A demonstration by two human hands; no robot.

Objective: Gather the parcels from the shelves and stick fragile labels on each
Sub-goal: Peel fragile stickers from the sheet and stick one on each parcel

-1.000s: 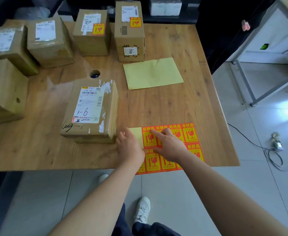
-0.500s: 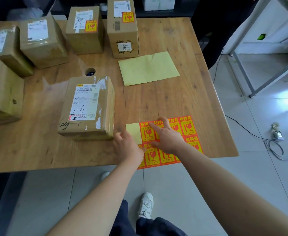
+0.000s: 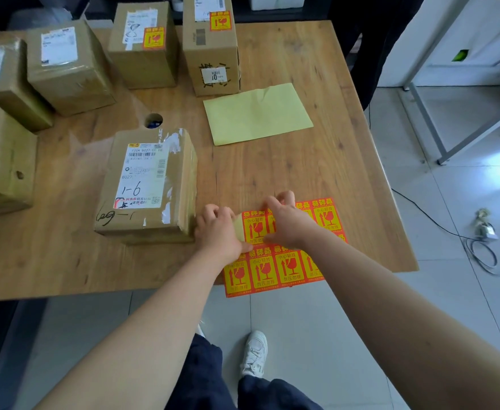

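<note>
A red-and-yellow fragile label sheet (image 3: 287,261) lies at the table's near edge and partly overhangs it. My left hand (image 3: 217,232) holds the sheet's left end, fingers curled over its bare yellow backing corner. My right hand (image 3: 285,223) lies on the top row and pinches the upper edge of a fragile label (image 3: 256,227) there. A brown parcel marked "1-6" (image 3: 151,184) lies just left of my left hand and bears no fragile label. Two parcels at the back, one squat (image 3: 142,63) and one tall (image 3: 213,54), each carry a fragile label.
Three more brown parcels (image 3: 65,69) (image 3: 0,84) (image 3: 3,161) stand along the left side. An empty yellow backing sheet (image 3: 257,113) lies mid-table, with a cable hole (image 3: 154,120) to its left. The wooden table (image 3: 346,179) ends just right of the labels. A cable (image 3: 479,250) lies on the floor.
My right fingers have gone from lying flat on the sheet to curling and pinching at a label's top edge. My left hand's fingers have curled more over the sheet's left end.
</note>
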